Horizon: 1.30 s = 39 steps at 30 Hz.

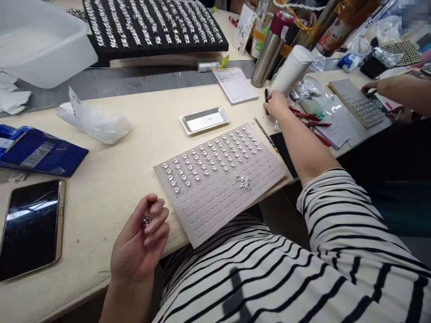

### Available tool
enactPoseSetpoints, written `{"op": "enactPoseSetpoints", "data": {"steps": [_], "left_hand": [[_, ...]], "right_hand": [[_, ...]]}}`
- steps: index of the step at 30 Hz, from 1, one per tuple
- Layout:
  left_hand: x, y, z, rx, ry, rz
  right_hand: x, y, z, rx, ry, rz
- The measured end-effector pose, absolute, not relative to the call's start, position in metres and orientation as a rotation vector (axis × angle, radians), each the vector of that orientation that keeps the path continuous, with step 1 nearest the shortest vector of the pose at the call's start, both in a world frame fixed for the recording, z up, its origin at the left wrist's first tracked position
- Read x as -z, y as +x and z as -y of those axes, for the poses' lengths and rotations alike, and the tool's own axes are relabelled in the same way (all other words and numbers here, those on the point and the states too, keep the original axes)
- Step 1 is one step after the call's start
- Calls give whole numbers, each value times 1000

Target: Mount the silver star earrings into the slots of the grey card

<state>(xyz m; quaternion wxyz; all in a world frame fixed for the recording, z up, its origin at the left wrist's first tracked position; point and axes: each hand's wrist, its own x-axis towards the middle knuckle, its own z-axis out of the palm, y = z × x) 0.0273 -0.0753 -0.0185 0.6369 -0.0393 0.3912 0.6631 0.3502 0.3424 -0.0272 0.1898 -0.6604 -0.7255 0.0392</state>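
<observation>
At frame centre we see the grey slotted board (219, 190), its long axis rising toward upper right. Our left hand (141, 242), nearer, just left of it, curls around silvery pieces (147, 218); our right hand (277, 106), upper right, touches a slim black stick (266, 100), grip unclear.

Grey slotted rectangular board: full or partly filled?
Partly filled: the grey board has rows of small silver star-shaped pieces toward its far side, while many nearer slots are bare.

Left hand (141, 237) curls round silver pieces (147, 217); slotted board (212, 206) with star rows (214, 168) just right of it. Right hand (278, 105) pinches slim black item (266, 96), white bottle (292, 67) beside.
</observation>
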Motion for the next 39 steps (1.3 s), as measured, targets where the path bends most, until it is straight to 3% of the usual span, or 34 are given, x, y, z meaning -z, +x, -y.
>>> {"op": "enactPoseSetpoints", "data": {"steps": [6, 9, 12, 16, 19, 24, 29, 34, 39], "left_hand": [[23, 38, 74, -1486, 309, -1041], [25, 47, 66, -1394, 530, -1031], [28, 58, 57, -1161, 734, -977], [28, 71, 56, -809, 1067, -1008], [28, 78, 58, -787, 1123, -1061], [25, 87, 55, -692, 1213, -1150], [24, 85, 54, -670, 1105, -1056], [36, 58, 64, -767, 728, -1045], [41, 44, 72, -823, 600, -1120]], "right_hand": [[-15, 318, -259, -594, -1548, 1837], [-41, 310, -158, -1510, -854, 1932], [-46, 306, -80, -2369, -636, 1839], [-19, 304, -52, -2708, -453, 1437], [4, 302, -54, -2551, -302, 1326], [10, 295, -41, -1947, -566, 1918], [-11, 301, -48, -1800, -613, 2031], [-15, 336, -120, -859, -867, 1462], [27, 367, -146, -349, -1475, 1947]]}}
